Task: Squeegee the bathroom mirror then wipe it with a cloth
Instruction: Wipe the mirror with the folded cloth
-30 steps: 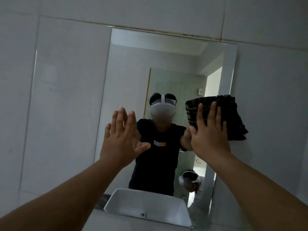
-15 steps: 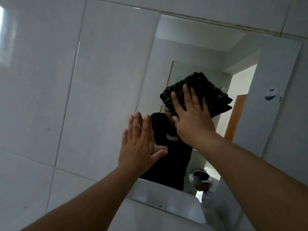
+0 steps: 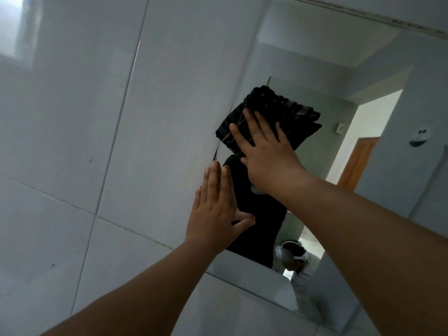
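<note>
Black cloth (image 3: pixel 286 117), folded into a thick pad, is being pressed flat against the mirror (image 3: pixel 339 76), near the mirror's left edge and about halfway up. The right hand (image 3: pixel 264 151) is lying open over the cloth's lower part, fingers spread and palm pushing it onto the glass rather than clenching it. The left hand (image 3: pixel 215 214) is open too and grasping nothing; it is sitting just below the cloth at the mirror's left edge, fingers straight, and whether the fingertips are touching glass or the tiled wall (image 3: pixel 97 117) beside the mirror is hard to tell.

A second ago the cloth was working along the mirror's right edge, and half a second ago it was near the middle, so it has been sweeping leftward across the glass. That suggests the squeegee step is already over and the wiping pass is reaching the end of one row; the lower part of the mirror probably remains to be covered.

No squeegee is showing anywhere around the mirror. The mirror's right side is running out of view, and its lower right corner is hidden behind the right forearm. Any streaks or wet patches on the glass are too faint to make out in this dim light.
</note>
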